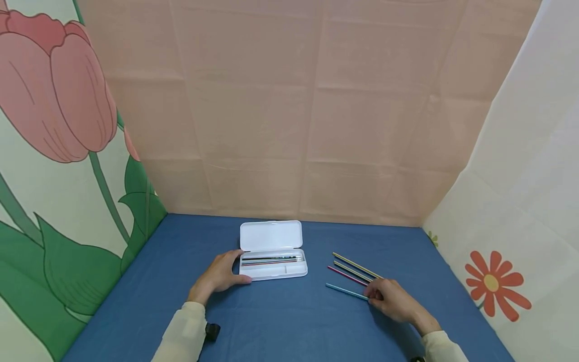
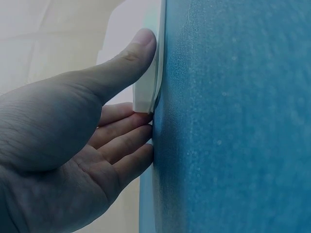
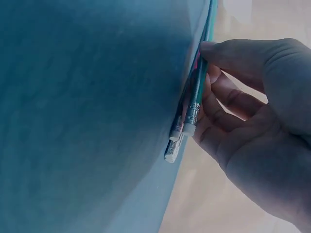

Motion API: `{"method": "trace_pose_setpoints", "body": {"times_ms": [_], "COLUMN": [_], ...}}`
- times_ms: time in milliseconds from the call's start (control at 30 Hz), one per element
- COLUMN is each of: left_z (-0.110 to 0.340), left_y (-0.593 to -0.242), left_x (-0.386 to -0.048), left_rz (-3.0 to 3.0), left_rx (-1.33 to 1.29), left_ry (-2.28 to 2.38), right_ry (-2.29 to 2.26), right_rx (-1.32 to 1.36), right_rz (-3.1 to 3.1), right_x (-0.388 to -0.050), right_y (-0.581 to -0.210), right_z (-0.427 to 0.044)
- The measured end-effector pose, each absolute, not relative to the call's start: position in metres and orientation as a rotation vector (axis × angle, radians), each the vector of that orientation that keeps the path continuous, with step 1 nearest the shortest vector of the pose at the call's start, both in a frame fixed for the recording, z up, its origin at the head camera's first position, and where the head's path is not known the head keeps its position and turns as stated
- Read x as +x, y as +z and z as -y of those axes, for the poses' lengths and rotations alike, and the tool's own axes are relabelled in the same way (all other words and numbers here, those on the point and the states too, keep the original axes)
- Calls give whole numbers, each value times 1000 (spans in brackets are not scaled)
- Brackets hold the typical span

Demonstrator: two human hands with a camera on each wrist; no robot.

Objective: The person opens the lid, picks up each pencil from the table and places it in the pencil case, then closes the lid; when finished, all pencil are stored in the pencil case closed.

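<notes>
A white pencil case [image 1: 273, 271] lies with its lid raised toward the back and several pencils [image 1: 271, 260] inside. My left hand [image 1: 221, 274] holds its left end, the thumb at the front corner and the fingers round the far side. In the left wrist view the thumb rests along the case's edge [image 2: 146, 97]. To the right, my right hand [image 1: 392, 299] pinches a teal pencil [image 1: 346, 291] near its eraser end, between thumb and fingers. A red pencil [image 1: 346, 275] and two yellowish pencils [image 1: 355, 264] lie close beside it, fanned out on the cloth.
A blue cloth [image 1: 280, 322] covers the table. At the back hangs a beige cloth [image 1: 289, 115]. A tulip-printed sheet [image 1: 59, 100] borders the left side, and a white sheet with a red flower [image 1: 497, 281] borders the right.
</notes>
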State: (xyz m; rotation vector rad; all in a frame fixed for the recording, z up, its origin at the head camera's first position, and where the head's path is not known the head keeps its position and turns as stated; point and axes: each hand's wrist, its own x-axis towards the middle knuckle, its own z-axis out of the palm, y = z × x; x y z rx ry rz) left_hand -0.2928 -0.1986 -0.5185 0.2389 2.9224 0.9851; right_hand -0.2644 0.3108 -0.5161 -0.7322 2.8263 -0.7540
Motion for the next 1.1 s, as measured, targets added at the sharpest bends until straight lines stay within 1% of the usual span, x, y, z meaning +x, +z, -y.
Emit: {"method": "trace_pose_setpoints", "body": {"times_ms": [233,333,800,967,1100], "left_z": [200,199,199,199,198], "left_y": [-523,-523,-515,-515,-516], "left_x": [-292,-291,-290,-291,-292], "left_rz": [-2916,-2909,-2908,-2913,-2914], "left_rx": [218,216,223,218,211], "left_ry": [973,982,997,993,981], "right_ry": [-804,-815,-751,-733,-706], "right_rx": [-782,-825,-991,-962,-889], "right_rz": [-2844,-2850,-3037,-3073,-3063], "right_x": [-263,-267,-309,-325,-334], "right_y": [-509,-507,-500,-497,-496], "right_z": [-296,-287,-223,-195,-175]}}
